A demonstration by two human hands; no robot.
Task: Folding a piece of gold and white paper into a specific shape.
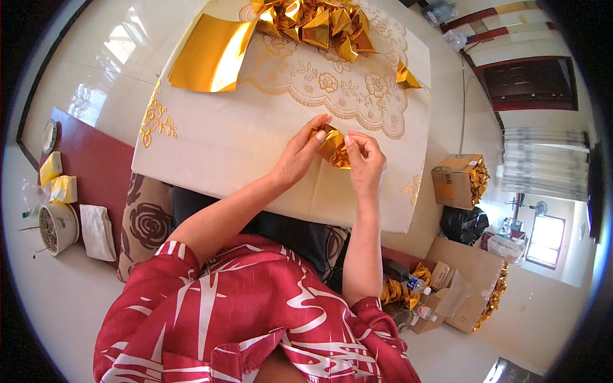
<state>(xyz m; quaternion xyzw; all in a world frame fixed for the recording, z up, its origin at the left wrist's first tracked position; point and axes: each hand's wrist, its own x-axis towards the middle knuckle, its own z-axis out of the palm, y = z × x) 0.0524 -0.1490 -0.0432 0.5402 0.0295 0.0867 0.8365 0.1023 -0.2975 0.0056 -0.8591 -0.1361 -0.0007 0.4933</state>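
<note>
Between my two hands, above the near part of the table, is a piece of shiny gold foil paper (pixel 334 150), partly folded and creased. My left hand (pixel 302 148) grips its left side, thumb on top and fingers behind. With thumb and fingers pinched together, my right hand (pixel 365 158) holds its right edge. A stack of flat gold foil sheets (pixel 211 54) lies at the far left of the table. Farther back is a heap of folded gold foil pieces (pixel 319 27). One single folded foil piece (pixel 407 76) rests by the right side.
The table wears a white cloth (pixel 217 137) with embroidered flowers. A cardboard box (pixel 451 180) of gold pieces stands on the floor to the right, another large box (pixel 469 274) nearer. Plastic bottles (pixel 418 285) lie beside it. At left, a dark red bench (pixel 96 153) holds a folded white cloth (pixel 97 231).
</note>
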